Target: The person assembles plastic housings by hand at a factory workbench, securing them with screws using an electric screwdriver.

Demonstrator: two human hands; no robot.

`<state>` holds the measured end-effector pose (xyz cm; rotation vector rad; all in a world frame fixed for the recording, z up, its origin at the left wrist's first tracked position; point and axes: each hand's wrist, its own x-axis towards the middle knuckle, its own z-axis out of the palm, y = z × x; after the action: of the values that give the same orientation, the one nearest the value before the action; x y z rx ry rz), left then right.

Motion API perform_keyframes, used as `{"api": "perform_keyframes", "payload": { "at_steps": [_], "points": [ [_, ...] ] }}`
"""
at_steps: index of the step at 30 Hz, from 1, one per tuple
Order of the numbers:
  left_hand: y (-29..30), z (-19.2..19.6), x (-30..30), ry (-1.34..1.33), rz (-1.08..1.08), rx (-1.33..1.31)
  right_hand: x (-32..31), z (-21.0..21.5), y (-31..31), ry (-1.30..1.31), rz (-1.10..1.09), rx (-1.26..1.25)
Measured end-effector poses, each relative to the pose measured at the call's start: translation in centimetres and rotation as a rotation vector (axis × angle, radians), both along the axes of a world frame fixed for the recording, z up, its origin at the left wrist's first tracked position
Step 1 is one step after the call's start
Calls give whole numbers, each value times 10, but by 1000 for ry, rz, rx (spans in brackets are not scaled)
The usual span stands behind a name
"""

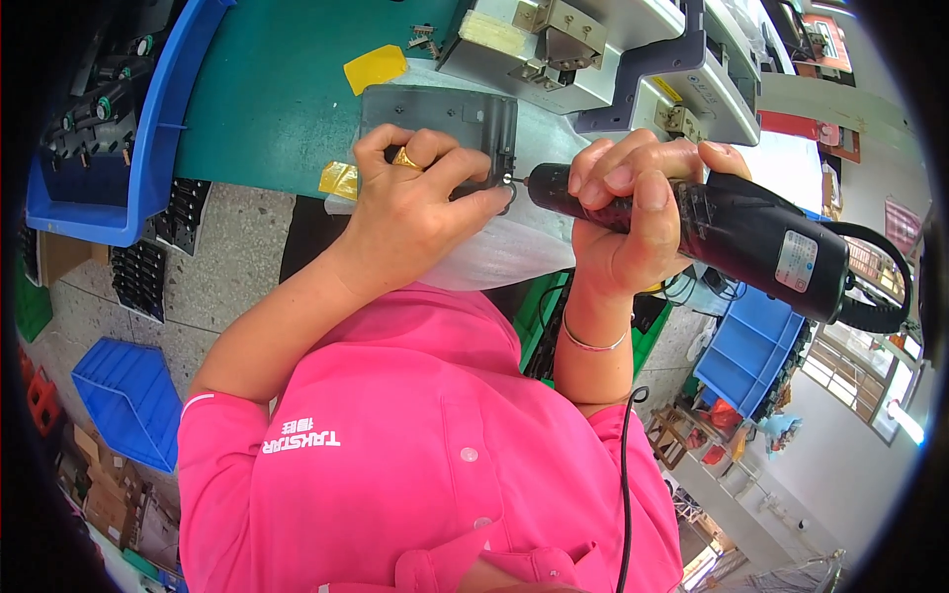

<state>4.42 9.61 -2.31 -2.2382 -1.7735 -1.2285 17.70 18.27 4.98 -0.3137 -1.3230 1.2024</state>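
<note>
My right hand (633,203) is wrapped round a black corded electric screwdriver (732,232), held nearly level. Its bit points left and meets the right edge of a dark grey plastic housing (445,111), close to a small silvery part there. My left hand (420,193), with a gold ring, presses the housing down on the bench; its fingers curl over the near side and the thumb reaches toward the bit tip. What lies under the fingers is hidden. A whitish translucent sheet (494,252) lies beneath the housing and hangs over the bench edge.
A blue bin (148,198) of black parts stands at the left of the green bench mat (267,99). Yellow tape pieces (376,69) lie near the housing. Metal fixtures (563,49) stand behind it. An empty-looking blue crate (129,400) sits on the floor.
</note>
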Motion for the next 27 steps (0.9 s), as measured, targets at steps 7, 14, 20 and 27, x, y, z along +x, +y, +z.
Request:
{"api": "perform_keyframes", "payload": {
  "at_steps": [7,14,20,27],
  "points": [
    [1,-1,-1,-10,-6,-4,-9,0,4,-275,-13,63],
    [3,1,1,-41,4,-3,-12,-8,0,-250,-53,83],
    [2,3,2,-47,5,2,-2,7,-1,-245,-55,-91],
    [1,0,5,-40,7,12,-15,51,35,218,-215,101]
  ]
}}
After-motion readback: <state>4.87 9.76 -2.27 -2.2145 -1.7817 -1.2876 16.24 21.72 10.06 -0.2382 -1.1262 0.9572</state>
